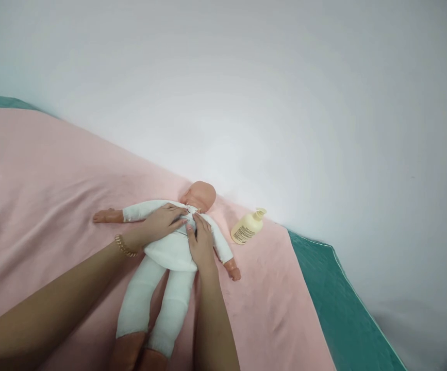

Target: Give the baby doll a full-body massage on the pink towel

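Observation:
A baby doll (172, 251) in a white cloth body lies on a pink sheet, its head away from me and its arms spread. The back of its bald head shows, so it seems to lie face down. My left hand (164, 222) rests flat on the left of its upper back, fingers stretched towards the middle. On the right of the upper back lies my right hand (201, 238), fingers extended up towards the neck. A pale yellow pump bottle (247, 227) is to the right of the doll, tilted in view.
The pink sheet (269, 288) covers most of the surface. Green material (333, 293) shows beyond its right edge and at the far left. A pale wall (246, 93) rises behind the doll's head. A beaded bracelet (125, 246) circles my left wrist.

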Available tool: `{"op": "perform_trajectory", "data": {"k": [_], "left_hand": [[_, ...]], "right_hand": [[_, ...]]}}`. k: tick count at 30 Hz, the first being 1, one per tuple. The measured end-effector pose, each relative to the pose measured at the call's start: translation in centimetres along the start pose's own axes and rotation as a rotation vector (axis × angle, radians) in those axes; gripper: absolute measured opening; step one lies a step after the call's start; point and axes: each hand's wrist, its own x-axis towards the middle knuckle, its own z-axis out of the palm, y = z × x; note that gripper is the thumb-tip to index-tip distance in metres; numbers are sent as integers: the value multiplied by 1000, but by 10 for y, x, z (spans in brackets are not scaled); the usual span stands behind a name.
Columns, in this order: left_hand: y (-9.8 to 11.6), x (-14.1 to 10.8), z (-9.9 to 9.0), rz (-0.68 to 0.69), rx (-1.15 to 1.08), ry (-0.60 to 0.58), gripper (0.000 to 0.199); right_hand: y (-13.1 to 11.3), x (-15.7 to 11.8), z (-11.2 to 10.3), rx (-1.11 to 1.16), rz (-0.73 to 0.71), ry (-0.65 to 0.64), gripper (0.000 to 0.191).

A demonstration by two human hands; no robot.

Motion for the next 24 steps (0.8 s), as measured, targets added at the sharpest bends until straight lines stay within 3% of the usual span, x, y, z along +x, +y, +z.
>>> {"op": "perform_trajectory", "data": {"k": [12, 18, 21, 24], "left_hand": [[3, -2, -9, -50, -82, -37, 52], [15, -6, -48, -110, -87, -134, 59], [27, -14, -74, -79, -100, -207, 48], [37, -25, -92, -13, -169, -367, 40]], "right_hand": [[-2, -2, -6, 72, 23, -6, 44], [-11, -5, -37, 200, 42, 56, 32], [-27, -9, -61, 249, 53, -71, 26], [-45, -16, -79, 225, 26, -309, 27]]}}
